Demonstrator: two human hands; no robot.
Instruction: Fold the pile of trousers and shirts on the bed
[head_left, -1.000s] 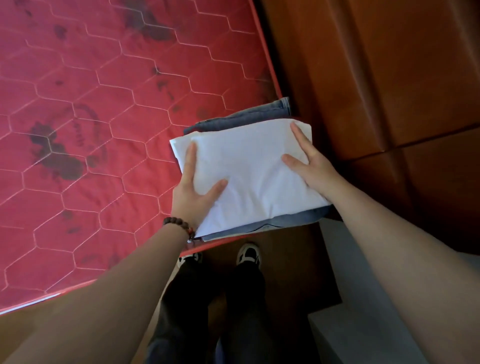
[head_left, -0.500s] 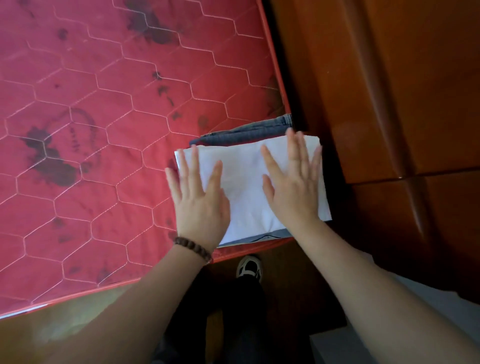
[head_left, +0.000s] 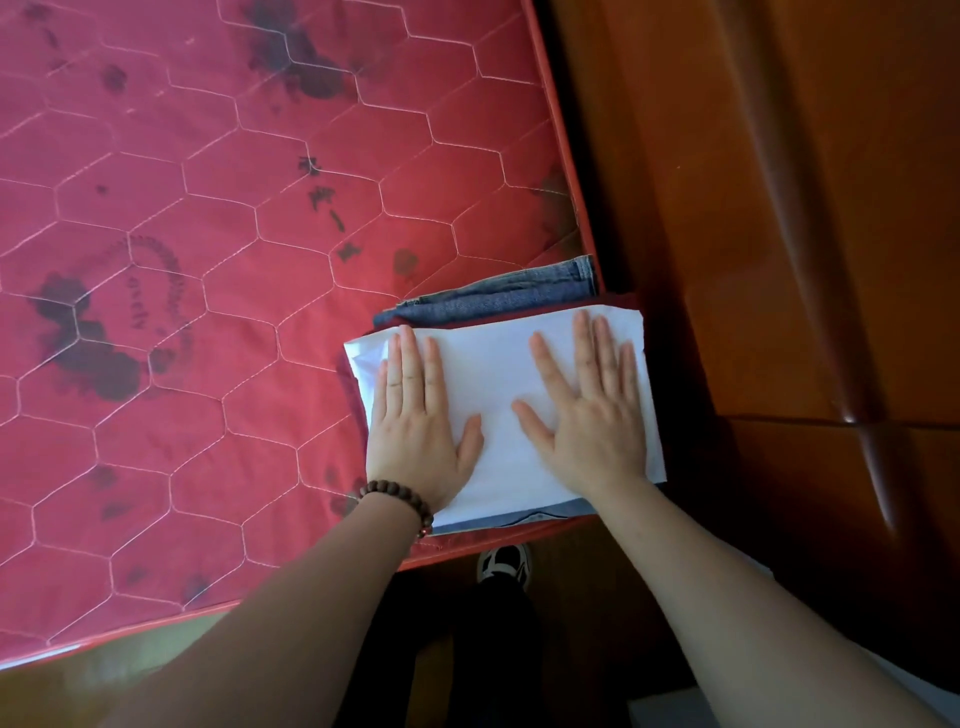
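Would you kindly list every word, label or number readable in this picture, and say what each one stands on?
Nothing here can be read for certain.
Mattress: a dark round stamp holds a ring of small letters, too blurred to read.
White shirt, under the left hand and right hand: no print shows.
Jeans: no label shows.
Shoe: no readable mark.

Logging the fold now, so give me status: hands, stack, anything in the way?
Left hand and right hand flat, pressing the folded white shirt. It tops the jeans at the mattress corner. Nothing in the way.
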